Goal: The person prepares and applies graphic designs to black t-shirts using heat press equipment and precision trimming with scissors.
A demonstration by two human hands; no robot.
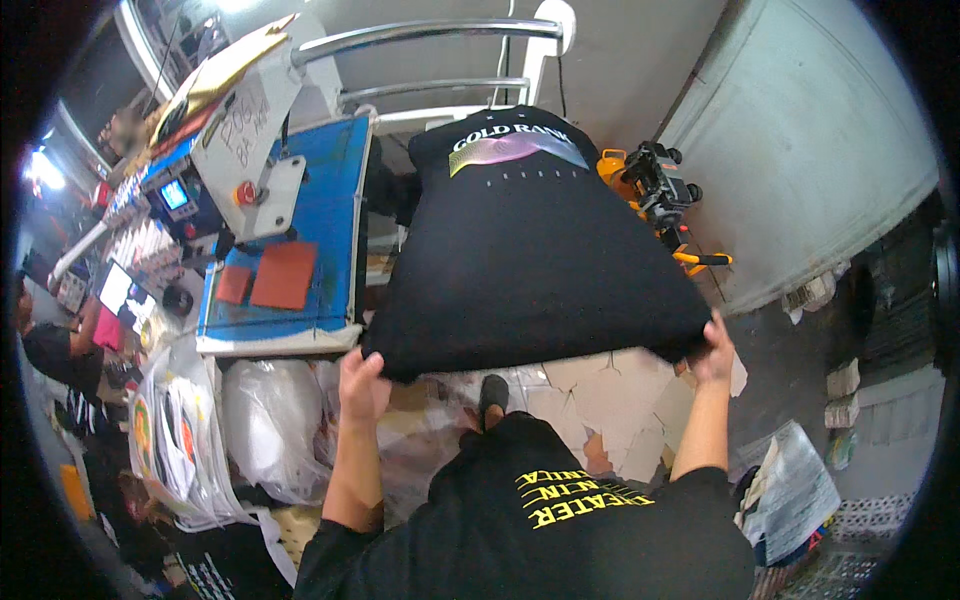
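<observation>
The blue-topped bench (335, 200) has a pale, worn front edge, and on its near half lie two flat reddish-brown pads, a larger square one (285, 276) and a smaller one (233, 285) just left of it. Above the far part of the bench stands a grey metal plate with handwriting and a red button (246, 193); at the bench's left side a small screen (175, 194) glows blue.

Directly right of the bench is a black T-shirt (540, 270) with a printed chest, its collar end pointing away from the person; what lies beneath it is hidden. The left hand (364, 385), just off the bench's near right corner, is closed on one corner of the hem, thumb on top. The right hand (712, 350), well to the right of the bench, has its fingers curled round the other corner, so the hem stretches between them.

Beyond the bench, chrome rails (430, 38) run off to the right on a white frame. Farther right of the bench stand a yellow-and-black machine (660, 185) and a large pale panel (820, 150). In front of the bench sit clear plastic bags (270, 420), and to their right are cracked floor tiles (610, 400).
</observation>
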